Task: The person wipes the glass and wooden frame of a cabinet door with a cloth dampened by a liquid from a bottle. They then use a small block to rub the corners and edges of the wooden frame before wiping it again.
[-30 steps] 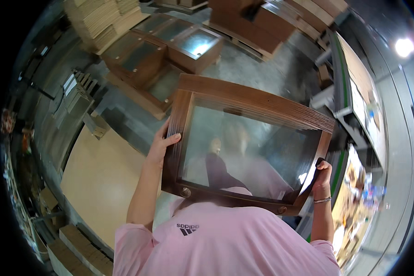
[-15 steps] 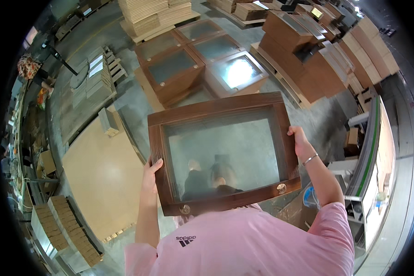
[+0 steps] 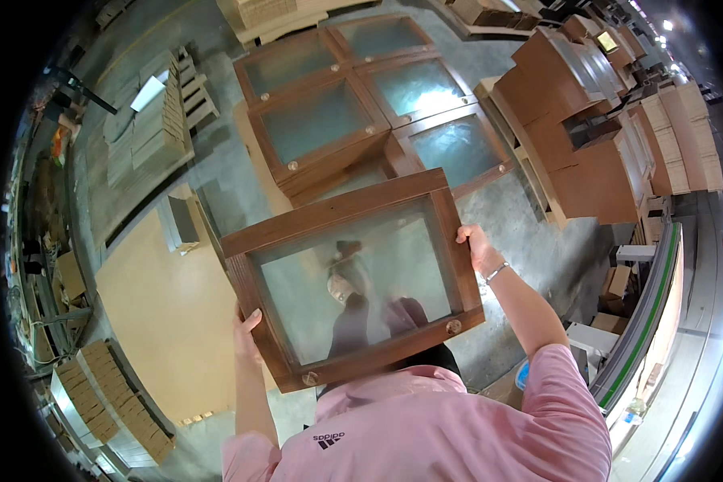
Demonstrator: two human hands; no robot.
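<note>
My two hands hold up a dark brown wooden frame (image 3: 337,213) with a glass pane and two round clear knobs along its near edge. It tilts in front of my body, and the glass carries reflections. My left hand (image 3: 247,333) grips its left side, thumb on the front and fingers hidden behind. On the right side piece, my right hand (image 3: 479,251) is closed, with a bracelet at the wrist. Just beyond the frame, several similar glass-topped wooden boxes (image 3: 317,124) stand side by side; the held frame covers part of the nearest ones.
Left lies a large pale board (image 3: 161,313) with a small grey block on it. Farther left are stacked flat pieces on a pallet (image 3: 140,136) and bundled cardboard (image 3: 112,402). Brown cabinets (image 3: 570,153) stand at the far right, near a green-striped conveyor edge (image 3: 647,321).
The frame, still in both hands, has shifted left and slightly down in the picture. The boxes beyond show lower and larger, with the view moved.
</note>
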